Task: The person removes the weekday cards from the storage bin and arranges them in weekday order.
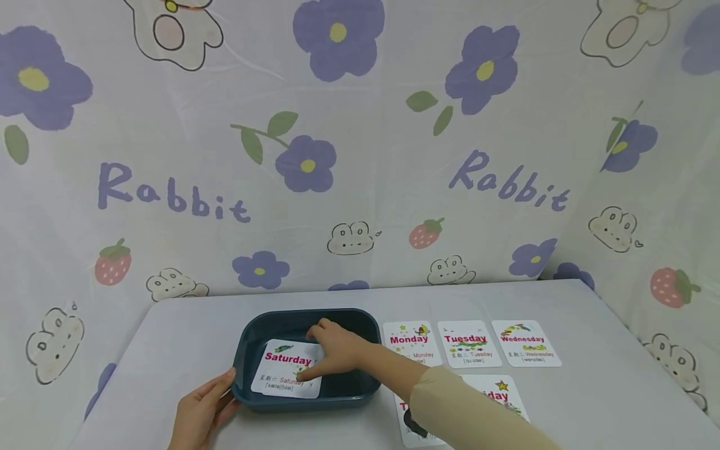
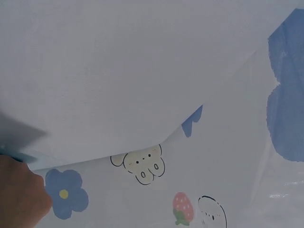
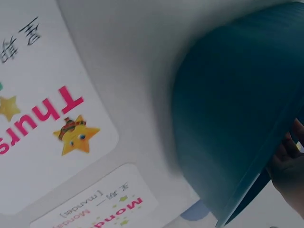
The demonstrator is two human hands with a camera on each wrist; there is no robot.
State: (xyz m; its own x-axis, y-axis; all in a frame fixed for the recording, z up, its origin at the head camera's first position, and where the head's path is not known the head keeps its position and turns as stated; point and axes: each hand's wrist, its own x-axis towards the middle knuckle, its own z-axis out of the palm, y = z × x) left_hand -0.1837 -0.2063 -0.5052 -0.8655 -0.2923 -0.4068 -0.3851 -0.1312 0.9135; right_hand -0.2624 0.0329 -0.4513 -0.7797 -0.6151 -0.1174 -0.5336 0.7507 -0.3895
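A dark teal plastic tray (image 1: 306, 403) stands on the white table. Inside lies a white word card reading Saturday (image 1: 272, 378), with part of what looks like another card's print showing at its lower right. My left hand (image 1: 201, 406) grips the tray's front left rim, thumb on top and fingers below; the left wrist view catches only a bit of this hand. From the right, my right hand (image 1: 340, 350) reaches into the tray, thumb and fingers spread apart over the card's right side. The right wrist view shows mostly the tray's outer wall (image 3: 237, 104).
Right of the tray, a row of cards reads Monday (image 1: 409, 339), Tuesday (image 1: 465, 340) and Wednesday (image 1: 525, 340). Nearer lie a Thursday card (image 3: 42, 104) and a Friday card (image 1: 500, 394), partly hidden by my right sleeve. A printed cloth (image 1: 360, 206) hangs behind the table.
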